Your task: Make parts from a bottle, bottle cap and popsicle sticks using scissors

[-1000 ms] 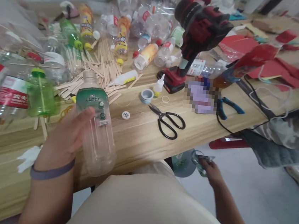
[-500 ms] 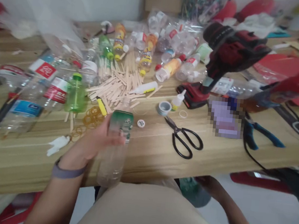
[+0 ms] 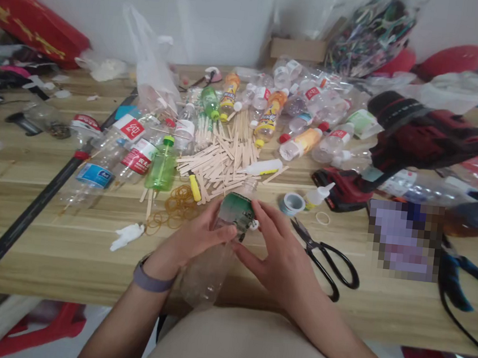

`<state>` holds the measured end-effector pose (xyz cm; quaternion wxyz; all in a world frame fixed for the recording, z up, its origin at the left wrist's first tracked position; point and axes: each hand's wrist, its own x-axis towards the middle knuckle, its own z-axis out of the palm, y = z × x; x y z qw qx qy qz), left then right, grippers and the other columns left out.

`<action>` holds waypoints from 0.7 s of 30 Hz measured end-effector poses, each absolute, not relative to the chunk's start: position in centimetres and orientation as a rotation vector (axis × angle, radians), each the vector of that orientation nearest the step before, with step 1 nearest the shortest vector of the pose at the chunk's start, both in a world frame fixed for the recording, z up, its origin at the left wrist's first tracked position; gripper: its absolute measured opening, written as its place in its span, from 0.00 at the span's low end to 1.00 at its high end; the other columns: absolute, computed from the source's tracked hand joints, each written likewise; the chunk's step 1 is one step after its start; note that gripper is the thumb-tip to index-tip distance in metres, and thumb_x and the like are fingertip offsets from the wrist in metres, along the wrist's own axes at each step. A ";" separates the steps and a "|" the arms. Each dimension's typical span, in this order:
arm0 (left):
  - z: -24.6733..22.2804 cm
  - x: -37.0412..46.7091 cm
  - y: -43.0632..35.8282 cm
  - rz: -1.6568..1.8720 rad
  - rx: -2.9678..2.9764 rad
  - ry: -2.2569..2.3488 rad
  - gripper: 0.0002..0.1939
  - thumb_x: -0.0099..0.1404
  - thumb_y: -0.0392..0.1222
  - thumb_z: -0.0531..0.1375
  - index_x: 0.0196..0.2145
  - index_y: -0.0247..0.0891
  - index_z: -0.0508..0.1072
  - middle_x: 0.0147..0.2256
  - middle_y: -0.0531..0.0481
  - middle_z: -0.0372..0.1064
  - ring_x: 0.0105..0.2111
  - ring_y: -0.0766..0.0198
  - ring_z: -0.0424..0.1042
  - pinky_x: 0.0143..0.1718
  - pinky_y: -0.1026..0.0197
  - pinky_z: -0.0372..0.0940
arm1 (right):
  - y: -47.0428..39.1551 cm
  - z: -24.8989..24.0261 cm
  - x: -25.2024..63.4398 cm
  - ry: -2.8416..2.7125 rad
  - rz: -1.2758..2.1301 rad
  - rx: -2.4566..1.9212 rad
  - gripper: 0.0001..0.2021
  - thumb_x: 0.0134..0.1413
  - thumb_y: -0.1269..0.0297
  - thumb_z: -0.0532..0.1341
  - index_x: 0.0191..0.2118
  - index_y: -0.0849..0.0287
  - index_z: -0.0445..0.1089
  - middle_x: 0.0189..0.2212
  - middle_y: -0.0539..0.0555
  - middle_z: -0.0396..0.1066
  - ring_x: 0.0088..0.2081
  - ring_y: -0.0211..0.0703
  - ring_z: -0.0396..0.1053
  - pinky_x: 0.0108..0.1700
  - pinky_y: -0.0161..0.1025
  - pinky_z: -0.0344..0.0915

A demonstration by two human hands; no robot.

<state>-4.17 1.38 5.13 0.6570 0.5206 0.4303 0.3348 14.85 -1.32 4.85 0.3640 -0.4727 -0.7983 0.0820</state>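
Note:
A clear plastic bottle with a green label (image 3: 235,211) leans at the table's front edge, its neck pointing away from me. My left hand (image 3: 201,235) is wrapped round its left side, thumb across the label. My right hand (image 3: 276,248) touches the label's right side with its fingertips, thumb and fingers curved around the bottle. Black-handled scissors (image 3: 321,250) lie just right of my right hand. Left of the bottle are rubber bands (image 3: 181,201) and a crumpled white glove-like piece (image 3: 127,237). Wooden sticks (image 3: 219,162) are heaped beyond the bottle.
A red and black power drill (image 3: 377,159) stands at the right, near blue-handled pliers (image 3: 459,276). Several plastic bottles lie behind the sticks. A green bottle (image 3: 162,168) stands at the left. A grey tape roll (image 3: 291,203) and a small glue bottle (image 3: 319,196) sit beyond the scissors.
My right hand has come up from below the table edge onto the labelled bottle; the dark green object it was at is out of sight. The camera view has shifted left.

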 end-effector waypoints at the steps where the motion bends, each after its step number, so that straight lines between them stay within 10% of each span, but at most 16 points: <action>1: 5.1 -4.2 1.3 0.779 1.199 1.007 0.33 0.63 0.55 0.63 0.62 0.43 0.62 0.50 0.44 0.73 0.48 0.52 0.73 0.51 0.51 0.68 | -1.1 4.6 14.6 -2.047 0.240 -1.222 0.30 0.65 0.58 0.60 0.68 0.60 0.54 0.58 0.65 0.63 0.58 0.53 0.67 0.51 0.47 0.74; 21: 5.5 -2.4 1.5 0.814 1.473 1.289 0.45 0.64 0.56 0.62 0.69 0.38 0.45 0.61 0.36 0.63 0.58 0.46 0.68 0.59 0.45 0.61 | 0.9 3.7 13.8 -2.069 0.016 -1.360 0.21 0.66 0.71 0.46 0.63 0.66 0.57 0.33 0.57 0.76 0.29 0.48 0.74 0.26 0.40 0.67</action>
